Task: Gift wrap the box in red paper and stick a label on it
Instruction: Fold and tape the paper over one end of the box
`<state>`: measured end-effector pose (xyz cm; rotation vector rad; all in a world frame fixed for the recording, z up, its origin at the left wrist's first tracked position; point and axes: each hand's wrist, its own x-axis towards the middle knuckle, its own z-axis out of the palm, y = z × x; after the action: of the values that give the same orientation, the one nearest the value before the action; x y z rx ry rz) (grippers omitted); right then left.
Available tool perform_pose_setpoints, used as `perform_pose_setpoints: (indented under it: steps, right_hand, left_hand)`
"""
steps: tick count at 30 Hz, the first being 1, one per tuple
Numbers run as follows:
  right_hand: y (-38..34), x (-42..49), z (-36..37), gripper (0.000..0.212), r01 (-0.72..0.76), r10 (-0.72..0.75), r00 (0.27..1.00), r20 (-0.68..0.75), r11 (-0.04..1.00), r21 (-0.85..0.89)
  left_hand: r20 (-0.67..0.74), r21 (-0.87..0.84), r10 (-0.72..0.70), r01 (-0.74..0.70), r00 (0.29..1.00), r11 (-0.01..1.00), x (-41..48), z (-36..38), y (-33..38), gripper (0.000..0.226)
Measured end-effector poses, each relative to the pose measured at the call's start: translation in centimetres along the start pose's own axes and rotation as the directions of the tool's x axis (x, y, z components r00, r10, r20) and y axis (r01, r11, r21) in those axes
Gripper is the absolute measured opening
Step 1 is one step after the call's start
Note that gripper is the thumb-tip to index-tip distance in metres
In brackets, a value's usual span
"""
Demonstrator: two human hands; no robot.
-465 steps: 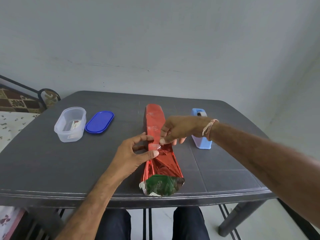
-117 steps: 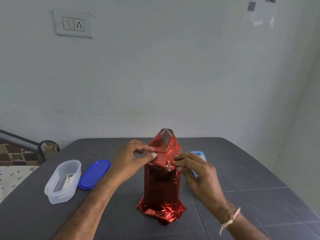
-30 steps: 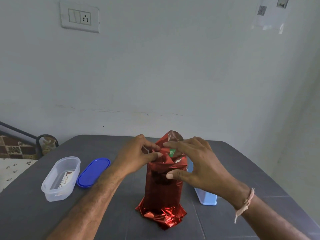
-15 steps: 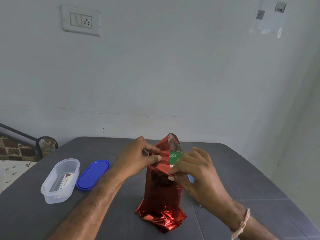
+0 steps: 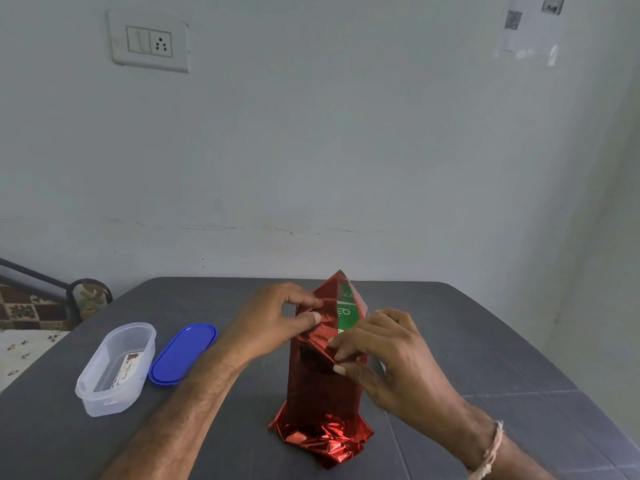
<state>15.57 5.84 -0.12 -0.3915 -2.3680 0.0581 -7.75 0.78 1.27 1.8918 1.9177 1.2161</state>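
Bare forearms, a pale thread bracelet around the right wrist.

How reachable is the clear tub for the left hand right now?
Probably yes: the clear tub stands uncovered, left of the left hand, only its flat blue lid between. But that hand pinches the red paper at the top fold and must let go first.

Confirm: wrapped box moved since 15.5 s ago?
Yes. The wrapped box lay flat; now it stands upright on the table, right of the blue lid.
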Motion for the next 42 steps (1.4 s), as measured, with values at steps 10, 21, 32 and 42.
perform_pose_setpoints:
  steps: [10, 21, 32, 42]
  right_hand:
    - [-0.6, -0.3, -0.2, 0.031, -0.041, 0.049, 0.998, -0.05, 0.986, 0.16]
    - [-0.7, -0.1, 0.1, 0.028, -0.082, 0.092, 0.994, -0.057, 0.983, 0.162]
    - [0.0, 0.5, -0.3, 0.023, -0.319, 0.381, 0.922, -0.068, 0.847, 0.425]
    - [1.3, -0.5, -0.1, 0.015, -0.427, 0.664, 0.747, -0.042, 0.526, 0.735]
  left_hand:
    - [0.006, -0.066, -0.022, 0.023, 1.0, 0.998, 0.2, 0.7, -0.9, 0.067]
    - [0.122, 0.02, -0.039, 0.037, 0.992, 0.999, 0.4, 0.1, 0.2, 0.096]
    - [0.174, 0.027, -0.067, 0.063, 0.982, 0.998, 1.1, 0.1, 0.5, 0.083]
    - [0.183, -0.006, -0.104, 0.106, 0.978, 0.994, 0.9, 0.5, 0.6, 0.079]
